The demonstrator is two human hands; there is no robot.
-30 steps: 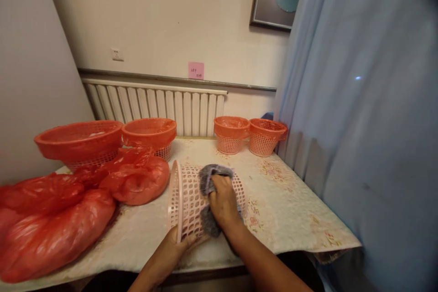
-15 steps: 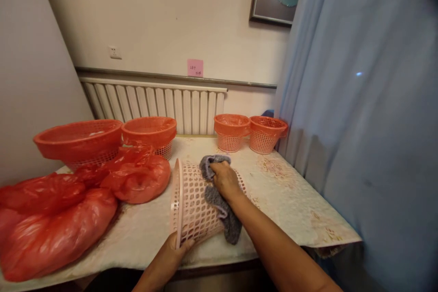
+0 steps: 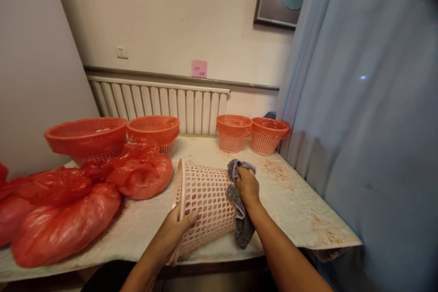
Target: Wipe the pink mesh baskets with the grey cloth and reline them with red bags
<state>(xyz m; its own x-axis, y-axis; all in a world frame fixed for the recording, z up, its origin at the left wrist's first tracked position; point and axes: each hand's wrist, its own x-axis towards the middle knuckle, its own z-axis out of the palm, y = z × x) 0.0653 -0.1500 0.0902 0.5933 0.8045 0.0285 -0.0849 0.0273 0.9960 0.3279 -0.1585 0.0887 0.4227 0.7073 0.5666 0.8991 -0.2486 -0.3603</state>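
A pale pink plastic basket (image 3: 210, 198) with a lattice wall lies on its side at the table's front, its rim facing left. My left hand (image 3: 176, 228) grips that rim, thumb on the outer wall and the other fingers hidden inside or behind it. At the basket's base end, my right hand (image 3: 248, 185) is closed on a grey cloth (image 3: 243, 232) with a light purple edge. The cloth is bunched at the fingers and hangs down past the wrist, close against the base.
Red tied plastic bags (image 3: 68, 223) lie at the left. Behind them stand two baskets with red liners, a wide one (image 3: 85, 134) and a smaller one (image 3: 153, 130). Two more lined baskets, one (image 3: 234, 132) beside another (image 3: 268, 134), stand near the blue curtain (image 3: 342, 123).
My right hand and the cloth have slid right along the wall to the base end. My left hand has shifted up the rim, and the basket seems slightly turned.
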